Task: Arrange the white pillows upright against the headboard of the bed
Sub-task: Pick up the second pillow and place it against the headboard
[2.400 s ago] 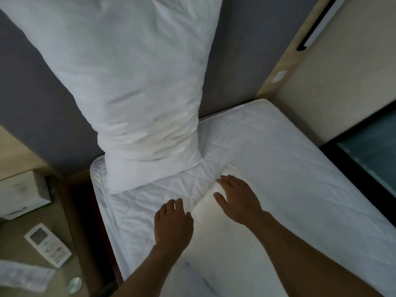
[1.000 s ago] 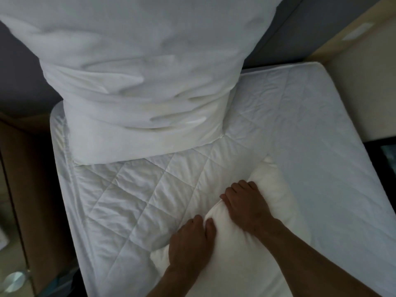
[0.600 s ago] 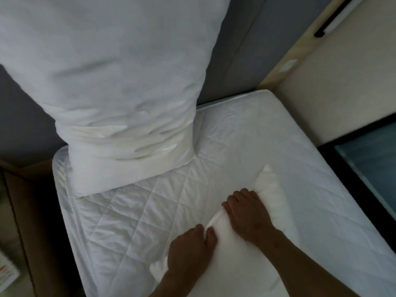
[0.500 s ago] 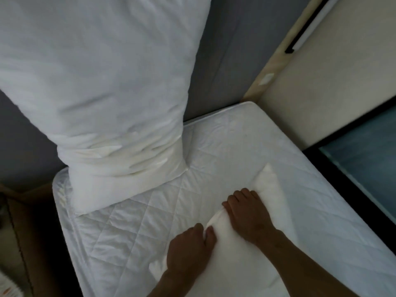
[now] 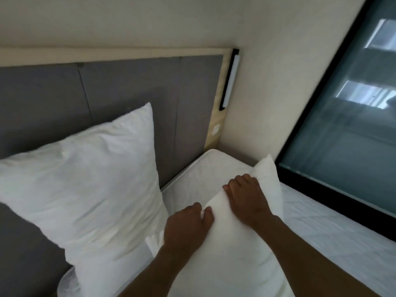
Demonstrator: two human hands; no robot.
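One white pillow [image 5: 85, 185] stands upright on the left, leaning against the grey padded headboard [image 5: 132, 88]. A second white pillow [image 5: 233, 256] is raised off the quilted white mattress [image 5: 334, 230] in front of me, its far corner pointing toward the bed's right head corner. My left hand [image 5: 186, 228] pinches its upper edge. My right hand [image 5: 246, 198] grips the same edge further right, fingers curled over the top.
A black-framed window [image 5: 347, 116] runs along the right side of the bed. A slim black-and-white wall light [image 5: 230, 80] is fixed on the wooden headboard trim. The cream wall meets the mattress corner [image 5: 214, 155] behind the held pillow.
Both hands have lifted the second pillow from lying flat on the mattress and carried it toward the headboard. My view has tilted upward, showing the headboard top and window.
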